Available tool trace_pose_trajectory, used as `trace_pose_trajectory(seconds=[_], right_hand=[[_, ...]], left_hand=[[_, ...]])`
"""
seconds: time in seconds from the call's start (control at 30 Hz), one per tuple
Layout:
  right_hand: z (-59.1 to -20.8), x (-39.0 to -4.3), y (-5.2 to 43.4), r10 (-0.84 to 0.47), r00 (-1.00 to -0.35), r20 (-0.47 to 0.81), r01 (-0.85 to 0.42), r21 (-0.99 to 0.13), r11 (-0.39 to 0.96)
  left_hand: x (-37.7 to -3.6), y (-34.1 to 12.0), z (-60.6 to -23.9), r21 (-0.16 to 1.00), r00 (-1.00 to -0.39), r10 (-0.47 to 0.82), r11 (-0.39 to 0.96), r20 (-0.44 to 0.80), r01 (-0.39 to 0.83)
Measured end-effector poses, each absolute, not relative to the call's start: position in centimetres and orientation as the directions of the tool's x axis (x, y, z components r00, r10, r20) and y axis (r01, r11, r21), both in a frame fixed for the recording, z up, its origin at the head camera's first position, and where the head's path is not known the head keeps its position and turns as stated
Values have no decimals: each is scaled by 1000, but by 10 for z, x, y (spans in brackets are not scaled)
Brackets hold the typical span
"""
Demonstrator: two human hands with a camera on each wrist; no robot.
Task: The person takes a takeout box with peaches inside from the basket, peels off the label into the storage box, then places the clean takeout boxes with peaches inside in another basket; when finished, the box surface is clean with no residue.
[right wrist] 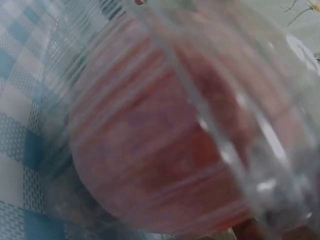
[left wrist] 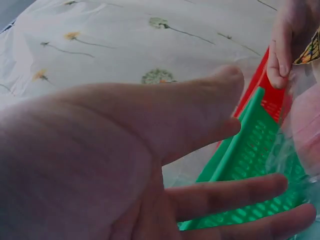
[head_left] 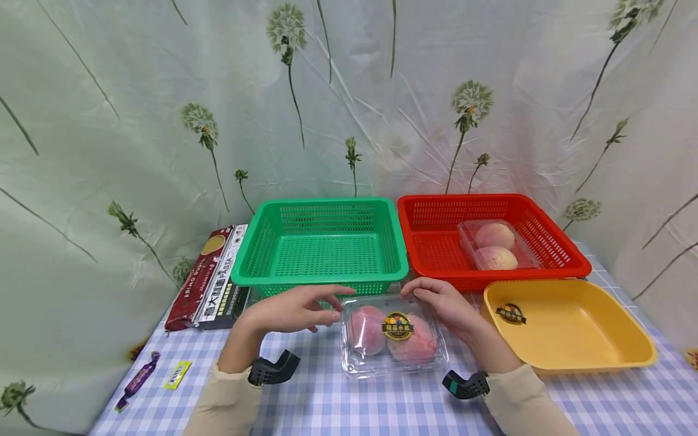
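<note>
A clear plastic box of peaches with a fruit sticker on its lid is in front of the green basket, between both hands. My right hand grips its back right corner with bent fingers. In the right wrist view, a peach shows large and blurred through the ribbed plastic. My left hand is at the box's left side, fingers spread and reaching toward its back left edge. The left wrist view shows this left hand with its thumb apart from the fingers and nothing in the palm.
Behind the box stands a green basket. A red basket beside it holds another box of peaches. At the right is a yellow bin with a sticker. Pasta packs, a purple candy and a yellow packet lie left.
</note>
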State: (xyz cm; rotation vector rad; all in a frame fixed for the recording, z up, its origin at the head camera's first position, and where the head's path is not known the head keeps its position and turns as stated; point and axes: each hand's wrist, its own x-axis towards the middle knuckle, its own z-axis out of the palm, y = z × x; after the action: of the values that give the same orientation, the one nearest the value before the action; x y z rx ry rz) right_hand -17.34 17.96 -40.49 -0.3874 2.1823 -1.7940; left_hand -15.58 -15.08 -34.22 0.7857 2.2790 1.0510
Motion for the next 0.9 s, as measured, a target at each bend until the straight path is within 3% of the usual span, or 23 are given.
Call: trace_pose_trajectory(seconds=[0.17, 0.27, 0.4, 0.53, 0.7, 0.9], right_hand=[[-407, -174, 180, -367, -928, -64, -11, -980, 198], [-406, -174, 182, -374, -924, -75, -31, -962, 270], [-398, -171, 187, -416, -908, -45, -151, -892, 426], [-385, -167, 192, -484, -875, 2, -279, -819, 501], [-374, -160, 196, -559, -829, 38, -391, -753, 530], [-376, -160, 190, -683, -729, 57, -455, -785, 420]], left_hand=[[-160, -144, -351, 759, -707, 684, 553, -178, 343], [-161, -139, -356, 731, -712, 680, 574, -174, 369], [-163, -136, -361, 710, -716, 675, 592, -178, 381], [-168, -135, -370, 755, -688, 698, 556, -198, 348], [-176, -132, -389, 860, -620, 765, 425, -174, 282], [-182, -127, -405, 921, -595, 795, 312, -120, 231]])
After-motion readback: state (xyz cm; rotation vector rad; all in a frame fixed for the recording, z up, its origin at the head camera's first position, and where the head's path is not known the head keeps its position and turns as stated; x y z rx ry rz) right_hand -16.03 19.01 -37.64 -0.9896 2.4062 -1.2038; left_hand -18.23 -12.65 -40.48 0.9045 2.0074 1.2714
